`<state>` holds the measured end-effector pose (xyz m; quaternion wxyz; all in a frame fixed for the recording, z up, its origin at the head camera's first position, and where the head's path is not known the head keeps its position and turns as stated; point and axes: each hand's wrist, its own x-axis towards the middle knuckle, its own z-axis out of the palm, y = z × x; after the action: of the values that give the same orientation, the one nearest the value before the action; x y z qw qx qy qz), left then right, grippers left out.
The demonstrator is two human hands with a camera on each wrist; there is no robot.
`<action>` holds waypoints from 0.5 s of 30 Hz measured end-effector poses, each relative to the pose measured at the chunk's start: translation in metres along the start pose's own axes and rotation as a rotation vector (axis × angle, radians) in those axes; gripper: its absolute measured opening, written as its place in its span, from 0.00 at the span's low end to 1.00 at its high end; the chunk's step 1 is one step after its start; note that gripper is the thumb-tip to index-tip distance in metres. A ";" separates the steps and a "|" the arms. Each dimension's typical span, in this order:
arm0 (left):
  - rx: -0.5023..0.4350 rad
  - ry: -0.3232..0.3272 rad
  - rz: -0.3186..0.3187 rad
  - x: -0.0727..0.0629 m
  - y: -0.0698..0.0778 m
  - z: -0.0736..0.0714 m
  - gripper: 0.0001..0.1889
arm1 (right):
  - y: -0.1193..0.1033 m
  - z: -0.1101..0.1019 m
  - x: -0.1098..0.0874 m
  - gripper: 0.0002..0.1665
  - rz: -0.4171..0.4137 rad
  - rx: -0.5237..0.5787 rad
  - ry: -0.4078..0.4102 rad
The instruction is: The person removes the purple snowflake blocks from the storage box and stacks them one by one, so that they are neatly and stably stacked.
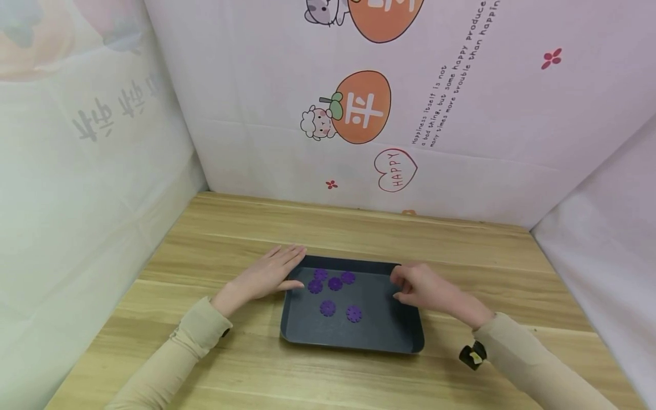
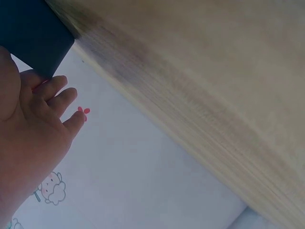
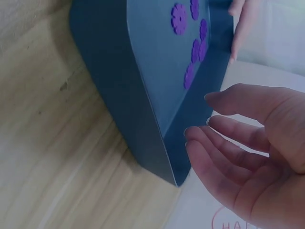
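Observation:
A dark blue-grey tray (image 1: 381,307) lies on the wooden table, with several purple notched discs (image 1: 353,314) spread over its left and middle part. At the tray's far left corner, my left hand (image 1: 266,273) rests on the rim, fingers straight and thumb reaching over the inside. My right hand (image 1: 427,290) hovers by the tray's right side, loosely bent with a gap between thumb and fingers and nothing held. In the right wrist view, the same right hand (image 3: 248,143) stands apart from the discs (image 3: 179,19). The left wrist view shows the left fingers (image 2: 57,88) against the tray corner (image 2: 38,38).
The wooden table (image 1: 230,222) surrounds the tray. Behind it hangs a white printed cloth (image 1: 266,159), and more white cloth stands at the left (image 1: 102,199) and right (image 1: 610,193) sides. A dark strap-like item (image 1: 472,354) hangs at the right sleeve.

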<state>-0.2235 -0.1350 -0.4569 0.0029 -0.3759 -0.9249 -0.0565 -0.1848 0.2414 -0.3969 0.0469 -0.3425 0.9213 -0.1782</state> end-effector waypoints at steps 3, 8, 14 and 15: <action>0.006 0.004 0.002 0.000 0.001 -0.001 0.43 | -0.004 0.004 0.002 0.10 -0.039 -0.014 -0.011; 0.003 -0.003 -0.001 0.000 0.002 -0.001 0.43 | -0.012 0.009 0.006 0.10 -0.061 0.005 -0.051; 0.005 -0.003 -0.001 0.001 0.001 0.000 0.43 | -0.016 0.015 0.013 0.10 -0.050 0.034 -0.103; 0.004 -0.003 -0.002 0.001 0.001 0.000 0.43 | -0.016 0.016 0.014 0.10 -0.053 0.036 -0.107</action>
<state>-0.2236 -0.1341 -0.4567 0.0023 -0.3749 -0.9255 -0.0540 -0.1823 0.2156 -0.4058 0.0976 -0.3748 0.9048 -0.1771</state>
